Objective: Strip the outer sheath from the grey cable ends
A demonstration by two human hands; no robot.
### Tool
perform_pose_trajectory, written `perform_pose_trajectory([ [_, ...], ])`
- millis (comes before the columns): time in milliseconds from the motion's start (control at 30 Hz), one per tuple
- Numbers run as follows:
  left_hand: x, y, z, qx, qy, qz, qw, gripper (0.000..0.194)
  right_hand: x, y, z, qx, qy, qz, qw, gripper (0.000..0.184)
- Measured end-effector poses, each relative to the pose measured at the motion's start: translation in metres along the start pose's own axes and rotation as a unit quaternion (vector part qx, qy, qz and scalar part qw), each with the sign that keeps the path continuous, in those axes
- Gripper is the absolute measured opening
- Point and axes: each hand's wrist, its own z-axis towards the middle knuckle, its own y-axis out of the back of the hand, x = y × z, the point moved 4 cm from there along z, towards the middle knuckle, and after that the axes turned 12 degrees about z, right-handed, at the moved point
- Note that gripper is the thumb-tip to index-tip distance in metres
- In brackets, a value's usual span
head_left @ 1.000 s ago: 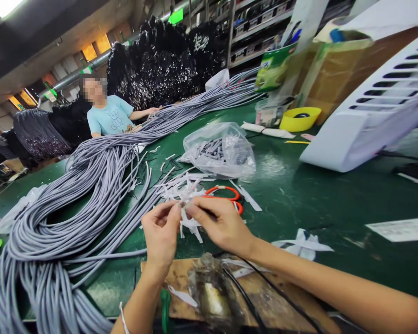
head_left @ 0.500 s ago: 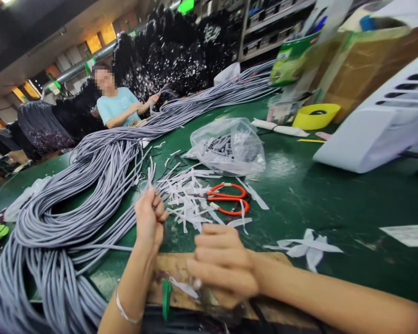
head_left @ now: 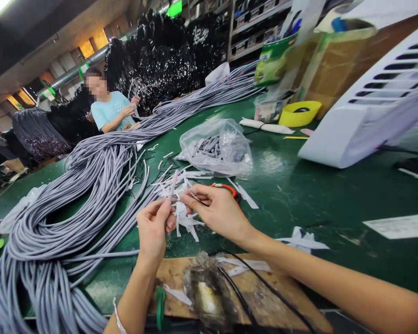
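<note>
My left hand (head_left: 153, 228) pinches the end of a grey cable, which sticks up above its fingers toward a pale tip (head_left: 174, 180). My right hand (head_left: 218, 209) is raised beside it, fingers pinched close to the same cable end; what they hold is too small to name. Under both hands lies a heap of white paper strips (head_left: 184, 204). Orange-handled scissors (head_left: 230, 189) lie just behind my right hand, partly hidden by it. A big bundle of grey cables (head_left: 73, 199) runs along the left of the green table (head_left: 299, 195).
A clear plastic bag of grey pieces (head_left: 218, 148) sits behind the strips. A wooden board with a tool and black wires (head_left: 209, 287) lies at the near edge. A white fan housing (head_left: 372, 106), yellow bowl (head_left: 297, 113) and cardboard boxes stand right. Another person (head_left: 109, 109) works at the far side.
My right hand has come up from the wooden board to meet the left hand. The left hand has shifted slightly toward me with the cable end.
</note>
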Motion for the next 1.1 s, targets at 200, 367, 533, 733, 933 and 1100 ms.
perform_pose_trajectory([
  [200, -0.008, 0.007, -0.001, -0.018, -0.039, 0.081, 0.996, 0.027, 0.004, 0.024, 0.007, -0.122, 0.043, -0.088, 0.988, 0.031],
  [367, -0.011, 0.012, -0.001, -0.055, -0.039, 0.150, 0.986, 0.025, 0.038, 0.017, -0.017, -0.113, 0.202, -0.214, 0.949, 0.016],
  [533, -0.014, 0.012, -0.005, -0.102, -0.116, 0.167, 0.974, 0.014, 0.042, -0.007, -0.033, 0.003, 0.291, -0.265, 0.919, 0.026],
  [733, -0.017, 0.007, -0.011, -0.103, -0.191, 0.254, 0.943, 0.004, 0.033, -0.005, -0.031, 0.005, 0.256, -0.255, 0.933, 0.031],
  [933, -0.019, 0.006, -0.015, -0.109, -0.222, 0.294, 0.923, 0.003, 0.038, -0.003, -0.031, 0.000, 0.265, -0.248, 0.932, 0.033],
  [1100, -0.022, 0.005, -0.018, -0.115, -0.271, 0.341, 0.893, 0.002, 0.039, -0.004, -0.031, 0.001, 0.268, -0.257, 0.929, 0.033],
])
